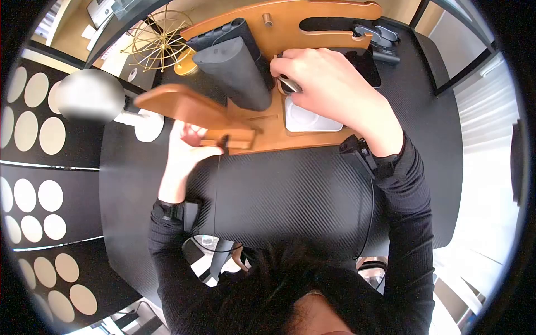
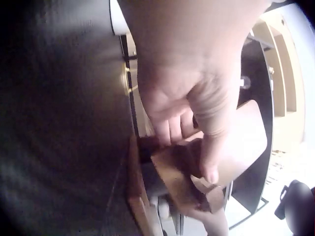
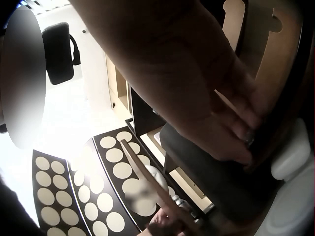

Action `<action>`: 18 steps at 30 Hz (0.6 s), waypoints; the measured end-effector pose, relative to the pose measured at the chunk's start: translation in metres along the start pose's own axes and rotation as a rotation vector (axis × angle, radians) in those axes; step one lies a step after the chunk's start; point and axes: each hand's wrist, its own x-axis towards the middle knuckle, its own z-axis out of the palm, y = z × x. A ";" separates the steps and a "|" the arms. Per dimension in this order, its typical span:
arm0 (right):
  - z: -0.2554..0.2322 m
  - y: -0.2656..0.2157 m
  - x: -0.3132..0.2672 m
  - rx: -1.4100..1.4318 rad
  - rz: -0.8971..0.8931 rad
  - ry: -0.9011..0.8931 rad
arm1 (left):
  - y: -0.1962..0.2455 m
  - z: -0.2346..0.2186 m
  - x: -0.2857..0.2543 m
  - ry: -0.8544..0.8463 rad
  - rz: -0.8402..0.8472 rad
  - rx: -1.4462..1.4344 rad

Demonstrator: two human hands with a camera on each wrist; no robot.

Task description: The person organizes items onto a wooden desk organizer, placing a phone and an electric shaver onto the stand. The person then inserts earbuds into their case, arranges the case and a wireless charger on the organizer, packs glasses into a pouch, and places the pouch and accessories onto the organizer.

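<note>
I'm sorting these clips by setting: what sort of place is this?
Probably an office or showroom desk: a black carbon-pattern table bears a wooden desk-organiser stand, beside a gold wire ornament and black panels with cream circles.

No text, label, brand, number or sign can be read in any view. The papers at the top left of the head view are too small and blurred to make out, and the wrist views show no lettering at all.
</note>
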 end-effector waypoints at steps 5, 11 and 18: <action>-0.020 0.005 0.009 0.204 0.097 0.074 | -0.011 0.035 0.009 0.141 -0.114 0.150; -0.033 0.015 0.016 0.505 0.142 0.346 | -0.012 0.030 0.010 0.086 -0.146 0.420; -0.026 0.011 0.019 0.877 0.259 0.424 | -0.020 0.034 0.020 0.109 -0.131 0.298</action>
